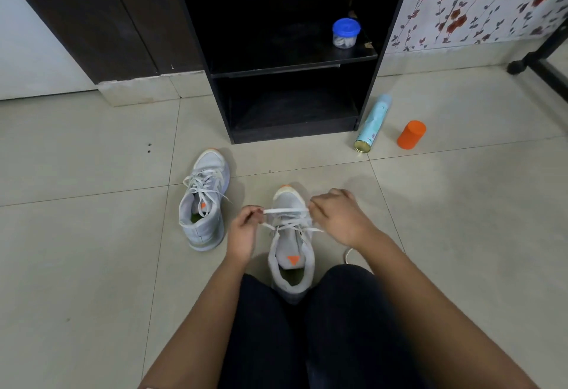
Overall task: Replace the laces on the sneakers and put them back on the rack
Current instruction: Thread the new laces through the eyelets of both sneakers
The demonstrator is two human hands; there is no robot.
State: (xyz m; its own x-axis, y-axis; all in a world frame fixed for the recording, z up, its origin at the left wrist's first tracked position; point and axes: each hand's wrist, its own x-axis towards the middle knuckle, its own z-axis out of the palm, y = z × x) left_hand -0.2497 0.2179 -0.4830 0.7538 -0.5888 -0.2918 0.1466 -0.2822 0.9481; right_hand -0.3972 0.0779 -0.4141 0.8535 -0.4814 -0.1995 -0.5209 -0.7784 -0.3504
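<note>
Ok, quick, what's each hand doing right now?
Left hand: pinches one end of the white lace.
Right hand: fingers curled, holds the lace's other end, taut over the sneaker.

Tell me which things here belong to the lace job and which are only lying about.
For the job: sneaker between the knees, its white lace, second sneaker, black rack.
Lying about: blue-lidded jar, spray can, orange container.

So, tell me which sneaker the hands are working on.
The sneaker between the knees: the left hand and right hand hold a lace stretched across it. The other sneaker stands apart, untouched, to its left.
</note>
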